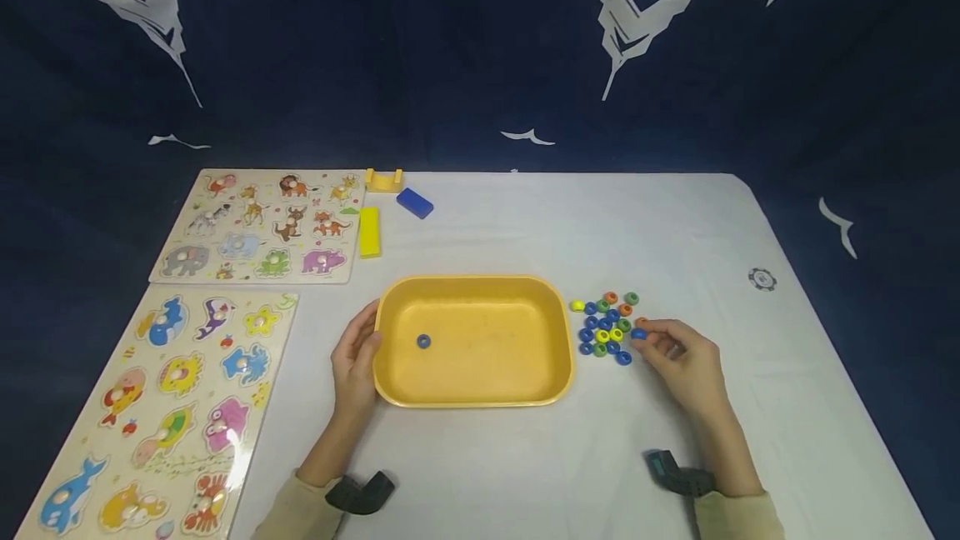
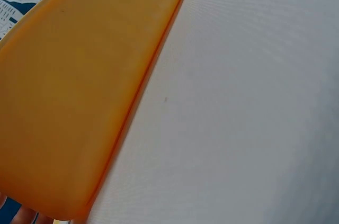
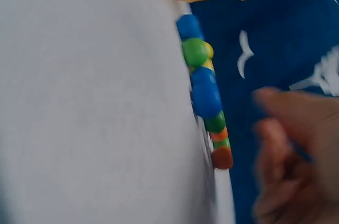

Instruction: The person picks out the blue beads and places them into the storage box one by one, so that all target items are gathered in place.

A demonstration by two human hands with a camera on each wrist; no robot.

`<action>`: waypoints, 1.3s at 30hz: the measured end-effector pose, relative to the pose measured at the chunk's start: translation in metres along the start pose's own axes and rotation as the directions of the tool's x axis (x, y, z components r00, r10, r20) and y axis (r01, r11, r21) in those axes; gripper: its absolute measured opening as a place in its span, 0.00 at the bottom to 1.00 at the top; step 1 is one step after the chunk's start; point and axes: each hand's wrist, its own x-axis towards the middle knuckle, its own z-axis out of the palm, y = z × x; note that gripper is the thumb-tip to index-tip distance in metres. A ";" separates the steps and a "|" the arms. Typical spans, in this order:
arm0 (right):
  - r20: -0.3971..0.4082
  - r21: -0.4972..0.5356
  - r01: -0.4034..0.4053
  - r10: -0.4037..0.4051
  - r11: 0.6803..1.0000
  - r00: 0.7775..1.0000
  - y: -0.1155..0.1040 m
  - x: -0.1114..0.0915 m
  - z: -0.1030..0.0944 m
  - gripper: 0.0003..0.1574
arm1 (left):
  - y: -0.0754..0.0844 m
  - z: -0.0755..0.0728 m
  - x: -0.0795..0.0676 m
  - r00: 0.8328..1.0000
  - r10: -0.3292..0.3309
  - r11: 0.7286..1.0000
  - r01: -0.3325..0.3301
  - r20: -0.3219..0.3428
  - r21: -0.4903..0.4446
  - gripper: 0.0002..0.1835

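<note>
Blue bead [image 1: 638, 333] sits between the thumb and index fingertip of the right hand [image 1: 678, 361], which pinches it at the right edge of a loose cluster of beads [image 1: 604, 324] in blue, green, yellow and orange. In the right wrist view that hand is blurred, and the pinched bead cannot be made out at its fingertips. The cluster lies on the white tablecloth [image 1: 487, 473], just right of a yellow plastic tray [image 1: 474, 400]. The left hand [image 1: 355, 361] grips the tray at its left end, thumb at the rim and fingers round the outer side; the left wrist view shows only parts of those fingers at its lower left corner. Inside the tray, toward its left end, lies a single blue ring-shaped bead [image 1: 423, 341], well apart from the cluster. To the left, a sea-animal puzzle board [image 1: 187, 407] lies in front of a land-animal puzzle board [image 1: 251, 227]. Beside the latter's right edge are a yellow block [image 1: 370, 232] and a yellow notched piece [image 1: 384, 182], with a blue block [image 1: 415, 203] near them. A round patterned chip [image 1: 762, 279] lies far to the right. Behind the table hangs a dark blue curtain [image 1: 412, 48] with white motifs.
</note>
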 end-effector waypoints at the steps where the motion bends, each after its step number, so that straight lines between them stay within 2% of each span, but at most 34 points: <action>1: -0.015 0.029 0.015 -0.014 0.999 1.000 -0.004 0.002 -0.001 0.14 | 0.000 0.000 0.000 1.000 -0.001 1.000 0.001 0.002 -0.001 0.20; 4: 0.004 0.127 0.074 -0.076 0.989 0.997 -0.034 0.013 -0.005 0.13 | 0.000 0.001 0.001 1.000 -0.001 1.000 0.001 0.008 0.000 0.20; 6: 0.067 0.229 0.122 -0.140 0.966 0.988 -0.064 0.024 -0.004 0.12 | 0.000 0.001 0.001 1.000 -0.003 1.000 0.003 0.007 0.004 0.20; 7: 0.117 0.278 0.121 -0.158 0.953 0.980 -0.081 0.029 -0.002 0.12 | 0.000 0.001 0.000 1.000 -0.003 1.000 0.003 0.005 0.008 0.20; 10: 0.264 0.359 0.125 -0.229 0.925 0.937 -0.124 0.042 0.015 0.10 | -0.001 0.000 0.000 1.000 -0.008 1.000 0.008 0.000 0.013 0.20; 14: 0.452 0.302 0.067 -0.205 0.951 0.868 -0.165 0.050 0.051 0.07 | 0.000 0.001 0.000 1.000 -0.015 1.000 0.015 0.000 0.019 0.20; 16: 0.513 0.250 0.056 -0.181 0.967 0.839 -0.177 0.052 0.069 0.07 | 0.001 0.002 0.001 1.000 -0.015 1.000 0.015 0.009 0.025 0.20; 18: 0.548 0.204 0.052 -0.158 0.978 0.821 -0.185 0.053 0.084 0.06 | 0.006 0.003 0.000 1.000 -0.017 1.000 0.017 0.015 0.024 0.21; 21: 0.580 0.151 0.091 -0.163 0.984 0.798 -0.192 0.053 0.103 0.05 | 0.015 0.006 -0.001 1.000 -0.014 0.999 0.013 0.014 0.034 0.21; 24: 0.623 0.120 0.124 -0.172 0.985 0.763 -0.197 0.051 0.118 0.05 | 0.023 0.006 -0.003 1.000 -0.016 0.999 0.015 0.005 0.048 0.20; 27: 0.654 0.106 0.139 -0.174 0.985 0.737 -0.197 0.048 0.126 0.07 | 0.023 0.007 -0.002 1.000 -0.028 0.999 0.027 0.011 0.046 0.21; 29: 0.654 0.106 0.146 -0.180 0.984 0.735 -0.197 0.047 0.129 0.09 | 0.020 0.007 -0.001 0.999 -0.028 0.999 0.027 0.017 0.039 0.21; 34: 0.616 0.081 0.220 -0.223 0.972 0.756 -0.197 0.047 0.128 0.14 | 0.007 0.003 -0.001 1.000 -0.023 0.999 0.023 0.007 0.033 0.21; 37: 0.558 0.084 0.237 -0.243 0.968 0.793 -0.199 0.047 0.118 0.16 | 0.003 0.002 -0.001 1.000 -0.030 0.999 0.030 -0.007 0.036 0.21; 39: 0.481 0.132 0.237 -0.271 0.963 0.834 -0.198 0.045 0.105 0.18 | 0.003 0.002 -0.001 0.999 -0.038 0.999 0.038 -0.010 0.031 0.21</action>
